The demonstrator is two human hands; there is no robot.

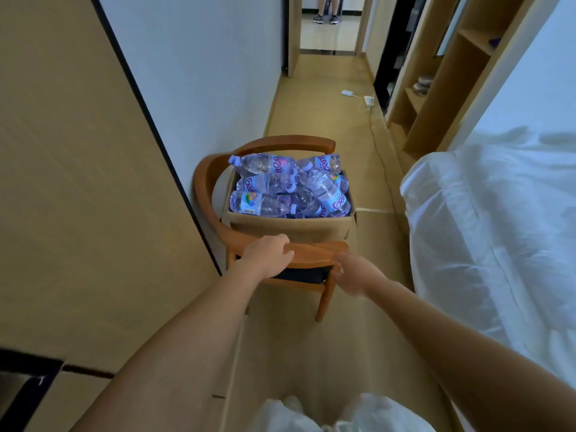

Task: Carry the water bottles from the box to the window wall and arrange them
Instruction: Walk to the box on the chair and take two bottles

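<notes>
A cardboard box [290, 227] sits on the seat of a wooden armchair [212, 176] against the left wall. It is heaped with several clear water bottles [280, 182] with blue labels and caps, lying on their sides. My left hand [268, 249] grips the near wooden armrest of the chair, fingers curled over its top. My right hand [355, 274] is blurred, just below the right end of the same armrest by the chair's front leg; I cannot tell whether it holds the wood.
A bed with white bedding [498, 229] fills the right side. A narrow floor strip runs ahead to a doorway where a person's legs [327, 9] stand. A power strip and cable [369, 101] lie on the floor by wooden shelves [442, 82].
</notes>
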